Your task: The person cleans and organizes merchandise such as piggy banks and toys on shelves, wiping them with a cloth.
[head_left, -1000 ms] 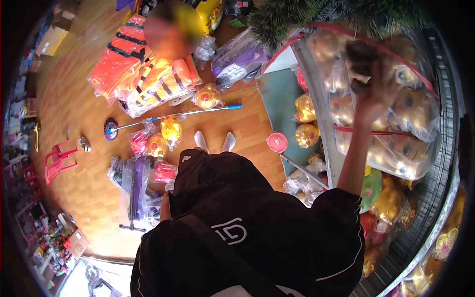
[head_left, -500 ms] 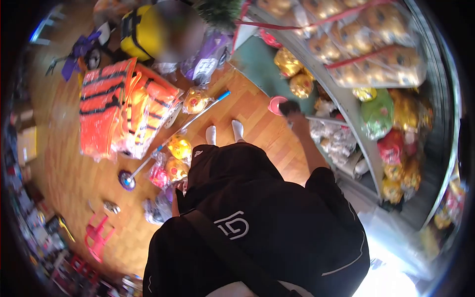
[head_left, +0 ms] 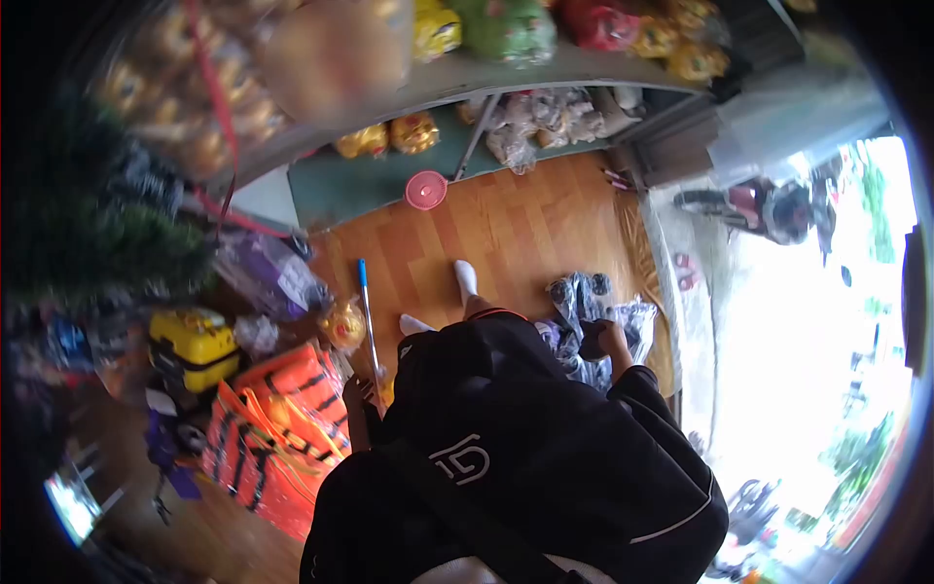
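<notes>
White logo on black shirt, pale label on purple package, both unreadable

two white socks near the centre. at 11 o'clock, one pink disc and two gold balls. at 9, one pole, one more gold ball, one yellow case. at 12, one green bag. at 1, one red bag. orange vests at 8, too overlapped to count.

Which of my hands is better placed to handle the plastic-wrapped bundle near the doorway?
Right, probably. Your right hand, holding a dark object, is at the bundle; your left hand is off by the blue-ended pole.
</notes>
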The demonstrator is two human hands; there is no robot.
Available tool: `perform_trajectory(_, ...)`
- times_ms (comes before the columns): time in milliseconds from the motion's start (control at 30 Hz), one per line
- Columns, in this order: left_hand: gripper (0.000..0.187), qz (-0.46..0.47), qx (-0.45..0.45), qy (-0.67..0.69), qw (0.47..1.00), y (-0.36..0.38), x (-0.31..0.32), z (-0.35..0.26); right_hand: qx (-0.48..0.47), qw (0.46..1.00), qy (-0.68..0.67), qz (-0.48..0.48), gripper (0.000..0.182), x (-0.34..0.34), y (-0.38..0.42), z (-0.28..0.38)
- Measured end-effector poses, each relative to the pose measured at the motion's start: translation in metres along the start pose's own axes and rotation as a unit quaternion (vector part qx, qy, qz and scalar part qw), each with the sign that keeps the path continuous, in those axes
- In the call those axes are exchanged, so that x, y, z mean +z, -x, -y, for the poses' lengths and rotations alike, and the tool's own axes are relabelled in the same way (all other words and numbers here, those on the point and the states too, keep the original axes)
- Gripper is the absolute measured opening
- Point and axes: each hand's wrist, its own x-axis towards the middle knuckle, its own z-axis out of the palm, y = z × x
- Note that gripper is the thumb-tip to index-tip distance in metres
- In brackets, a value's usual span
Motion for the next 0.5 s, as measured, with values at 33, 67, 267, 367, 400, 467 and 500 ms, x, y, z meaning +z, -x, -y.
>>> perform_trajectory(33,0.049,0.004,0.006,-0.019,1.0,-0.004,0.003,-0.013,0.036,0.998,-0.044,0.002,0.023,0.02,-0.002,-0.021)
perform_trajectory(67,0.042,0.108,0.083,-0.002,0.991,-0.005,0.005,-0.023,0.086,0.995,-0.047,0.026,0.022,0.031,0.001,-0.026)
perform_trajectory(267,0.038,0.066,-0.046,-0.108,0.991,-0.04,0.059,-0.082,0.098,0.995,-0.03,0.018,0.025,0.047,0.005,-0.027)
perform_trajectory(367,0.039,-0.003,-0.055,-0.132,0.99,-0.108,0.061,-0.056,0.058,0.997,-0.028,0.035,0.025,0.057,-0.018,-0.047)
perform_trajectory(400,0.039,-0.001,-0.053,-0.136,0.989,-0.111,0.087,-0.058,0.034,0.998,-0.039,0.04,0.024,0.054,-0.031,-0.058)
perform_trajectory(467,0.039,0.01,-0.024,-0.18,0.983,-0.107,0.129,-0.056,0.019,0.998,-0.062,0.02,0.023,0.038,-0.054,-0.088)
perform_trajectory(500,0.039,0.014,-0.008,-0.201,0.979,-0.089,0.11,-0.036,0.002,0.996,-0.084,0.004,0.021,0.025,-0.065,-0.095)
